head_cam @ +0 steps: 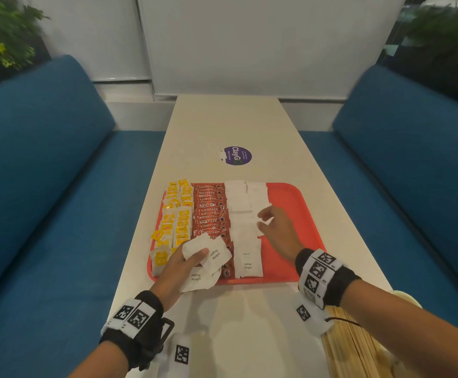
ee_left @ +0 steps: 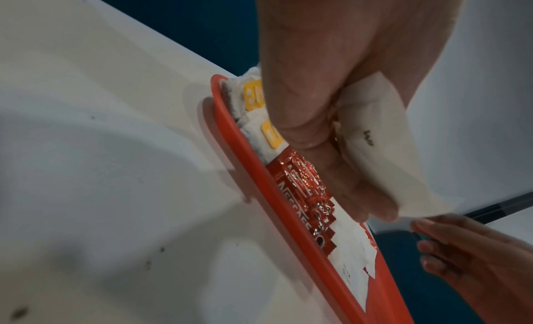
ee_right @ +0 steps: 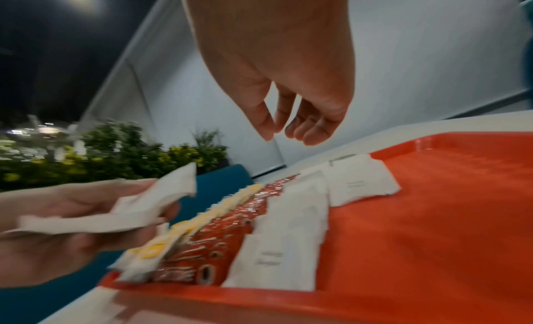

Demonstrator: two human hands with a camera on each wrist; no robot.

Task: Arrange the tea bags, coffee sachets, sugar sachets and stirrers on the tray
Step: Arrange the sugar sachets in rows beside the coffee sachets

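The red tray lies on the white table. It carries yellow tea bags at the left, red coffee sachets beside them, then two columns of white sugar sachets. My left hand grips a small stack of sugar sachets above the tray's near left corner. My right hand hovers over the right sugar column, fingers relaxed, holding nothing. Wooden stirrers lie under my right forearm, off the tray.
Blue benches run along both long sides of the narrow table. A purple round sticker sits beyond the tray. The tray's right third shows bare red. Plants stand behind the benches.
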